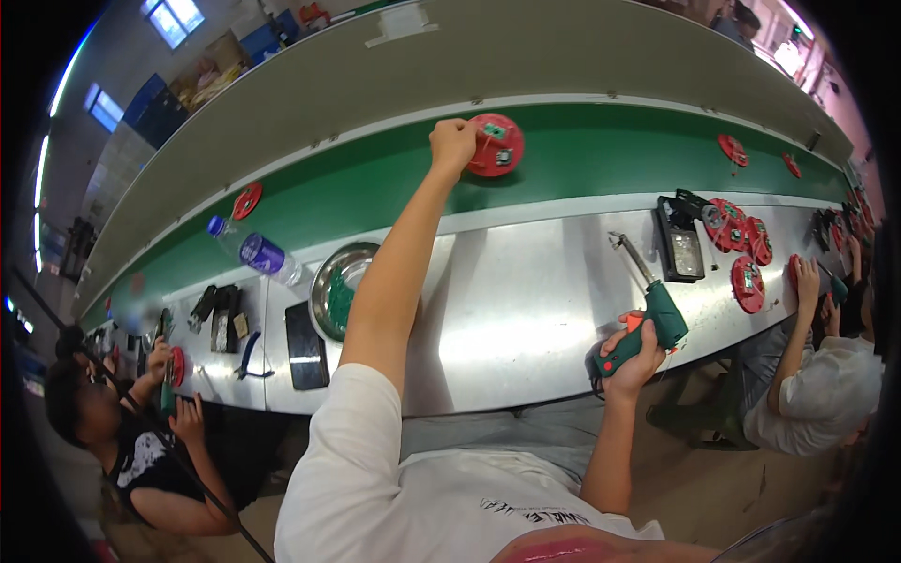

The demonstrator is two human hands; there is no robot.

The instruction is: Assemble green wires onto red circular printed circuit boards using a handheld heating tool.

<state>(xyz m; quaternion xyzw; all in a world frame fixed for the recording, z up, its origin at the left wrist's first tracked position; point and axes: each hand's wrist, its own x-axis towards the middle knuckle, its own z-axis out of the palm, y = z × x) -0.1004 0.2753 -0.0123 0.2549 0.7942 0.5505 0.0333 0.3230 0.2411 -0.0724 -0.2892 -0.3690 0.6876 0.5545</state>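
My left arm reaches across the steel bench to the green strip behind it. There my left hand (pixel 453 145) is closed at the left edge of a round red disc (pixel 507 148) carrying small circuit boards and wires. Its fingertips are partly hidden. My right hand (pixel 633 361) grips a green, pistol-shaped soldering gun (pixel 664 317) above the front of the bench. The gun's metal tip points up and away, well apart from the disc.
Left of my arm are a steel bowl (pixel 320 298) with green pieces, a black phone (pixel 306 345), pliers (pixel 250 358) and a bottle (pixel 258 251). A black tray (pixel 679 246) and several red discs (pixel 748 283) lie right. Co-workers sit at both sides.
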